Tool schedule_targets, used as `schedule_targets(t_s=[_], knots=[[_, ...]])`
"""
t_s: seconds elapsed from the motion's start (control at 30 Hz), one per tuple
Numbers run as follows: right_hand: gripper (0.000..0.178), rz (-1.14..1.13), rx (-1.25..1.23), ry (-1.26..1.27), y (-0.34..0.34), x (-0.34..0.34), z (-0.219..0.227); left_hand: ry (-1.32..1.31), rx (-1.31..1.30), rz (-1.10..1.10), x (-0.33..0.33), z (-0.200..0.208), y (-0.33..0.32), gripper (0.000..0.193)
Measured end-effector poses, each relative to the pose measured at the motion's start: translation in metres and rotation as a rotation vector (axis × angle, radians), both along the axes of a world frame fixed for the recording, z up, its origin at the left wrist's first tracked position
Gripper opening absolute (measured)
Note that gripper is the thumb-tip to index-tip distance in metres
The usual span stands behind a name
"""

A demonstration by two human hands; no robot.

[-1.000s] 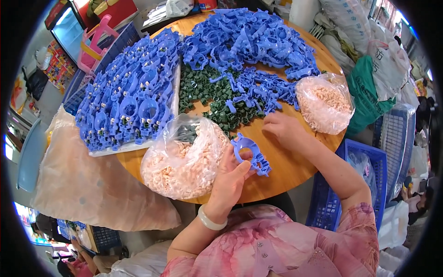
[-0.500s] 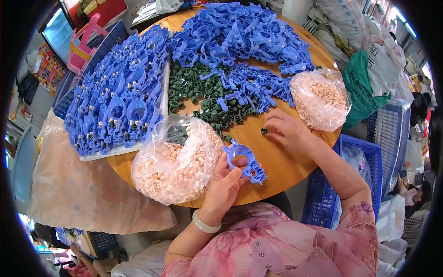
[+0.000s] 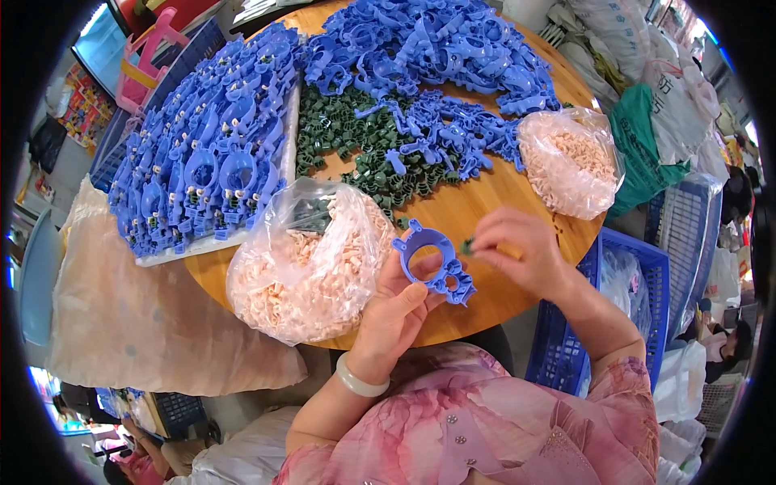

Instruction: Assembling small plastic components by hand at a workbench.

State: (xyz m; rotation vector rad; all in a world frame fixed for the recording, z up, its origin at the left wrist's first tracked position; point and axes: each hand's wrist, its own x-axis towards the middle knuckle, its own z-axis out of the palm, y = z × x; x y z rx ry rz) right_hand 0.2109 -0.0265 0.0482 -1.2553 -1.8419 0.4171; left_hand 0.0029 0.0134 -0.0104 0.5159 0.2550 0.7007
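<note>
Two pinched: blue frame (image 3: 438,283), my left fingers (image 3: 413,294); green piece (image 3: 466,246), frame's two o'clock, right fingers (image 3: 497,234); apparently pairing, wants aligning.

Your table (image 3: 493,311) is brightly and evenly lit. Note the glints on the left bag (image 3: 311,271) and right bag (image 3: 570,162), and the blur softening your right hand (image 3: 521,252); your left hand (image 3: 394,311) is sharper. A strip light (image 3: 714,42) glares at upper right; toward the dark rim, straight edges bend.

ringed part (image 3: 445,275) blue; small piece (image 3: 467,246) dark green; bagged bits (image 3: 303,287) pale peach; counter (image 3: 444,218) honey-brown, wood-grained; shirt (image 3: 501,404) pink, marbled, deeper rose blotches; bangle (image 3: 358,380) milky white.
</note>
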Motion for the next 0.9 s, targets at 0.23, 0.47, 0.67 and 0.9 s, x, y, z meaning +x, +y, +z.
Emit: schedule_targets(t_s=[0.23, 0.47, 0.67, 0.9], knots=[[0.021, 0.019, 0.134, -0.125, -0.024, -0.021, -0.007, -0.056, 0.065, 0.023, 0.004, 0.01, -0.003, 0.069], [0.02, 0.019, 0.206, -0.195, -0.023, -0.023, -0.009, -0.076, 0.124, 0.032, 0.003, 0.009, -0.002, 0.071], [0.019, 0.016, 0.196, -0.205, -0.024, -0.024, -0.008, -0.053, 0.16, 0.075, 0.004, 0.011, -0.004, 0.072], [0.014, -0.018, 0.092, -0.346, -0.027, -0.029, -0.002, -0.011, 0.194, 0.094, 0.006, 0.006, -0.003, 0.072]])
